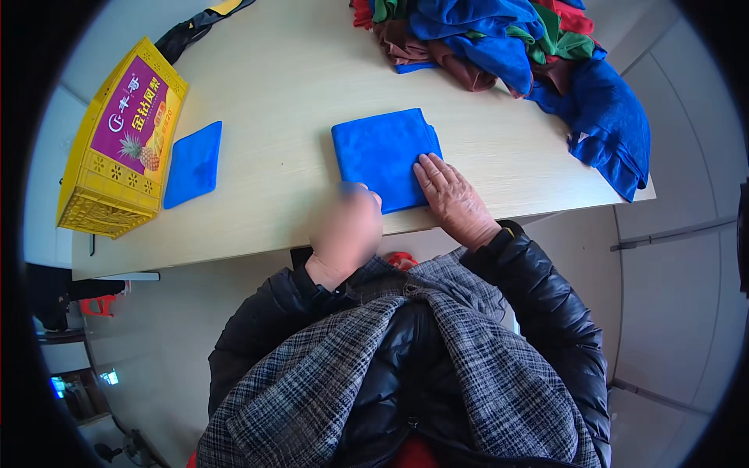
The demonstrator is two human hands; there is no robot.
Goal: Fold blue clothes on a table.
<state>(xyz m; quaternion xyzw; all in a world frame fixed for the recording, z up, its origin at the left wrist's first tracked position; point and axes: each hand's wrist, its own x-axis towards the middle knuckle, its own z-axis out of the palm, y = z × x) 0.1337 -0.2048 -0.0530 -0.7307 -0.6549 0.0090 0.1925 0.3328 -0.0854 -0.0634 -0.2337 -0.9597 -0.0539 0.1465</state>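
A folded blue cloth [381, 152] lies flat on the light wooden table [289, 93] near its front edge. My right hand [451, 195] rests palm down on the cloth's lower right corner, fingers spread. My left hand [347, 226] is blurred, held over the cloth's lower left corner; its fingers look curled, and whether it grips the cloth is unclear. Both forearms wear black padded sleeves.
A second folded blue cloth [193, 164] lies to the left, beside a yellow plastic crate [109, 187] with a purple panel. A heap of blue, green, red and brown cloths [515, 47] covers the table's far right. A dark strap [191, 31] lies at the back left.
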